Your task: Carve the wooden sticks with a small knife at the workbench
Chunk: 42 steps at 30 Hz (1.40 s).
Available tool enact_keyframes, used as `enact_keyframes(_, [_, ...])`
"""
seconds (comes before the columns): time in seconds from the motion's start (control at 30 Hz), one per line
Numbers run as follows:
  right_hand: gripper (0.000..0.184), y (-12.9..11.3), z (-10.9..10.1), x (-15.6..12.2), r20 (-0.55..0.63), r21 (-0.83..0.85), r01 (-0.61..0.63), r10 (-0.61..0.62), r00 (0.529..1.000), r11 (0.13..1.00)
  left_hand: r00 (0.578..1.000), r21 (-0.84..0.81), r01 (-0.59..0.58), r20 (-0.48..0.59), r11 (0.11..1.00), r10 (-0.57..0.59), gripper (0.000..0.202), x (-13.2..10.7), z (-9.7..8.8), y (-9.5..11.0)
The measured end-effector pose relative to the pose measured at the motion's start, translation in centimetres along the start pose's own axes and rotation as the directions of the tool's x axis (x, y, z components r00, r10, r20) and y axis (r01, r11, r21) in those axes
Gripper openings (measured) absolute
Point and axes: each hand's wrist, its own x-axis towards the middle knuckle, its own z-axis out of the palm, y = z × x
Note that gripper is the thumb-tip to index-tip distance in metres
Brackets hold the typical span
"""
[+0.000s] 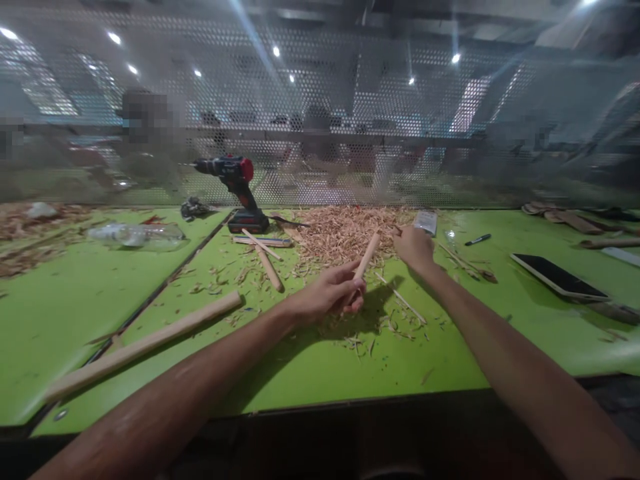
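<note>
Left hand (pixel 334 292) pinches stick (pixel 369 255) above tabletop (pixel 425 363); long axis slants away, slightly rightward. Right hand (pixel 414 248), right of far tip, apart, near shavings (pixel 335 235); fingers curled, cannot tell if holding.

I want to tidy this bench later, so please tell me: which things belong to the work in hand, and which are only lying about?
Apparently in the work:
- stick, held in the left hand
- shavings, beside the right hand

Apparently just lying about, untouched:
- drill, standing upright
- long rod
- pen
- dark-screened device
- clear plastic item
</note>
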Motion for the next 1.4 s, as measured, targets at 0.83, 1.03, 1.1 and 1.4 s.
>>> enact_keyframes(0.83, [0.039, -4.8, 0.5, -4.3, 0.073, -0.028, 0.33, -0.327, 0.942, 0.944, 0.988, -0.051, -0.083, -0.136, 0.995, 0.076, 0.016, 0.8, -0.8, -0.4])
enact_keyframes(1.03, [0.035, -3.0, 0.8, -2.0, 0.075, -0.007, 0.218, -0.217, 0.973, 0.976, 0.996, -0.001, -0.039, -0.076, 0.999, 0.038, 0.042, 0.2, -0.5, -0.2])
enact_keyframes(1.1, [0.033, -1.8, 0.8, -1.0, 0.059, -0.006, 0.146, -0.145, 0.988, 0.989, 0.999, 0.04, -0.023, -0.047, 0.999, 0.025, 0.051, 0.0, -0.3, -0.1])
enact_keyframes(1.4, [0.049, -1.9, 0.6, -1.3, 0.009, 0.007, 0.188, -0.188, 0.982, 0.982, 0.995, -0.085, -0.05, -0.096, 0.995, 0.041, 0.052, 0.6, -1.2, -0.9])
